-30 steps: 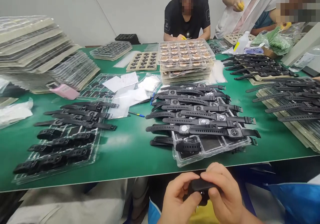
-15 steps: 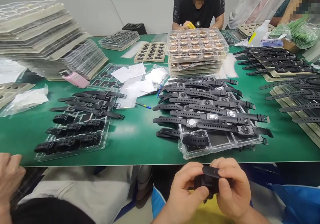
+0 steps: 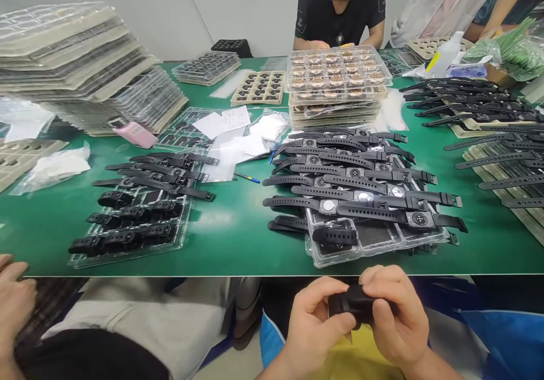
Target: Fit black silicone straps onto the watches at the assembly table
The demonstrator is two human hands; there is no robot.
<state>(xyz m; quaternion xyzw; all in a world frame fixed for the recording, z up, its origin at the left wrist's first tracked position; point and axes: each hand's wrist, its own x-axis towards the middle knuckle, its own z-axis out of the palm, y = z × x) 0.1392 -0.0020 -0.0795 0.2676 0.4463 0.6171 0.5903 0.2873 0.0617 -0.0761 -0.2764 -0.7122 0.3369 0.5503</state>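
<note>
At the near edge of a green table (image 3: 238,221), below a clear tray (image 3: 378,248) spread with watches (image 3: 419,218), you bend over handwork of a finer scale. Both your hands are in front of the edge, off the table, and between them is what looks like a black watch (image 3: 360,300), its band apparently folded; the fingers hide too much to tell which face is up.

The hold seems to call for one hand to brace the body while the other guides the band, with light, even pressure and no twist. Fingertips are best at the sides, where they would spare the glass a smudge; a slight lift would also bring the small parts into view.

Your left hand (image 3: 317,323) angles in from the left, palm inward, fingers curled and gripping one end, its thumb (image 3: 344,322) pressed along the near side. Your right hand (image 3: 399,317) mirrors it, closed on the other end, index finger bent over the top, thumb (image 3: 383,316) upright against the near side.
</note>
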